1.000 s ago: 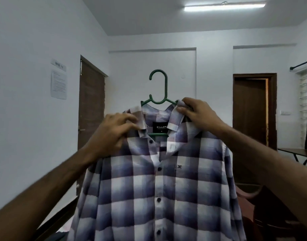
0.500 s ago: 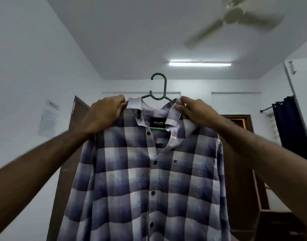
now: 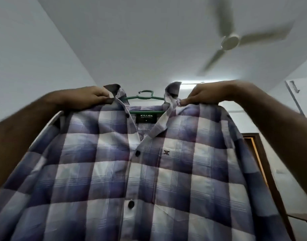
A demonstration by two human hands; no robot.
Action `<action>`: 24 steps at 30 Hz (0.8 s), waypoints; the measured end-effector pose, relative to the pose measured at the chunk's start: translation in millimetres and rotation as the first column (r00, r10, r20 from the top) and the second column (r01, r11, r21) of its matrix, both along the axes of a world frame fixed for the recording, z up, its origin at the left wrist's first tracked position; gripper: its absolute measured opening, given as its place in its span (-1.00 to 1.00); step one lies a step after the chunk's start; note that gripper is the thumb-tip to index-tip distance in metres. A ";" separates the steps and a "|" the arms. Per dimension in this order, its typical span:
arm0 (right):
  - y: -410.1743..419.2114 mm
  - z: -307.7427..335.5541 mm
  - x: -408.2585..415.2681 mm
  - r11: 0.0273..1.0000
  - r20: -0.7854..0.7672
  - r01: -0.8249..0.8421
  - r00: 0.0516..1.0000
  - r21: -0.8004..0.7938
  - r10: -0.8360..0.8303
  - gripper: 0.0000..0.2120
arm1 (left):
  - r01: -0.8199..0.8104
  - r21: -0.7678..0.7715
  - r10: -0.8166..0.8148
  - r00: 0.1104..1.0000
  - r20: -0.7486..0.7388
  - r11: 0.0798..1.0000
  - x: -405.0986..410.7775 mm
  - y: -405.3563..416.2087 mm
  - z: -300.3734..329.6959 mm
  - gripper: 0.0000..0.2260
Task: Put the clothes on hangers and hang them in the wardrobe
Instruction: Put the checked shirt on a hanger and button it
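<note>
A purple and white checked shirt (image 3: 149,180) fills most of the head view, held up high in front of me. A green plastic hanger (image 3: 145,98) sits inside its collar, with the hook tipped back behind the neck opening. My left hand (image 3: 86,98) pinches the shirt's left shoulder beside the collar. My right hand (image 3: 210,93) pinches the right shoulder and collar tip. A black label reading KILLER shows inside the neck. The wardrobe is not in view.
A spinning ceiling fan (image 3: 231,42) is overhead at the upper right. A lit tube light (image 3: 189,82) shows behind the collar. A brown door frame (image 3: 258,153) stands at the right, and a white wall (image 3: 27,58) at the left.
The shirt has been lifted higher and closer, and my view has tilted up toward the ceiling. Both hands have slid outward from the collar onto the shoulders. The hanger hook now leans back.
</note>
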State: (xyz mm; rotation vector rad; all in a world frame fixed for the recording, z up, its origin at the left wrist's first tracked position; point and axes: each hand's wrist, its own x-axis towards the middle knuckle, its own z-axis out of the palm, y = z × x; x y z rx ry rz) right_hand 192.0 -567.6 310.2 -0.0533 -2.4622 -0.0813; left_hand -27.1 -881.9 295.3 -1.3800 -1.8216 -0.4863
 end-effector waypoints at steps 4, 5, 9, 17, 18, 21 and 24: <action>28.8 -30.5 -42.6 0.968 0.084 -0.187 0.976 -0.169 0.203 -0.70 | 0.015 -0.037 -0.008 0.986 0.169 0.999 -32.9 17.2 -22.2 -0.69; 40.5 -44.2 -56.9 0.954 0.124 -0.203 0.964 -0.222 0.234 -0.72 | -0.011 -0.058 0.022 0.981 0.194 0.998 -45.4 26.9 -34.7 -0.76; 101.1 -130.9 -123.9 0.894 0.303 -0.146 0.907 -0.424 0.291 -0.68 | -0.116 -0.171 0.156 0.958 0.241 0.978 -106.1 81.8 -128.4 -0.88; 207.8 -412.3 -238.3 0.815 0.509 0.092 0.819 -0.572 0.265 -0.83 | -0.123 -0.301 0.265 0.827 0.496 0.946 -217.2 214.1 -429.9 -0.79; 217.5 -448.7 -251.8 0.831 0.530 0.109 0.813 -0.545 0.241 -0.84 | -0.125 -0.300 0.274 0.802 0.530 0.946 -226.7 228.3 -465.8 -0.84; 246.1 -560.4 -294.5 0.846 0.585 0.184 0.792 -0.500 0.174 -0.80 | -0.142 -0.350 0.335 0.738 0.587 0.926 -257.1 265.3 -570.4 -0.86; 263.4 -656.3 -325.5 0.834 0.631 0.247 0.761 -0.493 0.148 -0.80 | -0.121 -0.448 0.408 0.664 0.627 0.886 -285.4 288.3 -658.2 -0.89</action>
